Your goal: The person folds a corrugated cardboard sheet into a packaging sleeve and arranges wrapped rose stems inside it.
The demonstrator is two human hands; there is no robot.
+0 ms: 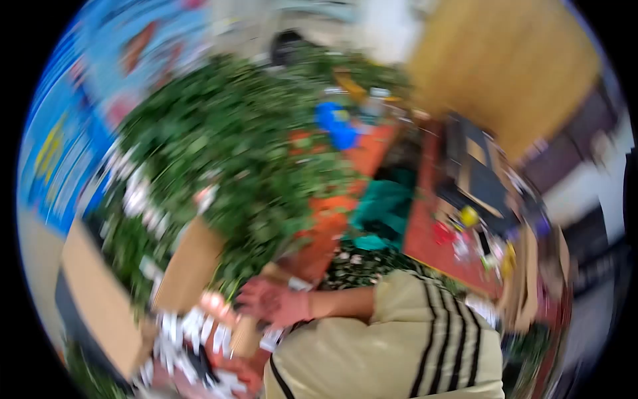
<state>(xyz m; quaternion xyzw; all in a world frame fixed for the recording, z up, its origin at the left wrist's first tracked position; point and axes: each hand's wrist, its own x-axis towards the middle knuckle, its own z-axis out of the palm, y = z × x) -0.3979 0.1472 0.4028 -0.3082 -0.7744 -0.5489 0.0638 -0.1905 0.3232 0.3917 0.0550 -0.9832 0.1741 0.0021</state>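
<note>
My right hand (272, 302), in a pink glove, reaches leftward from a cream sleeve (405, 299). Motion blur smears its fingers, so whether they are closed on anything cannot be made out. Just left of the fingertips are pale pink flower heads (216, 304), at the lower edge of a large heap of green leafy stems (226, 146). White paper strips (176, 342) lie below and to the left, beside a cardboard piece (189, 266). I do not see my left hand.
An orange-red table (325, 226) carries a blue object (337, 125) and a clear bottle (375, 103). Green plastic (382, 213) hangs between it and a red table (422, 229) with small items. A tall cardboard panel (100, 296) stands at left.
</note>
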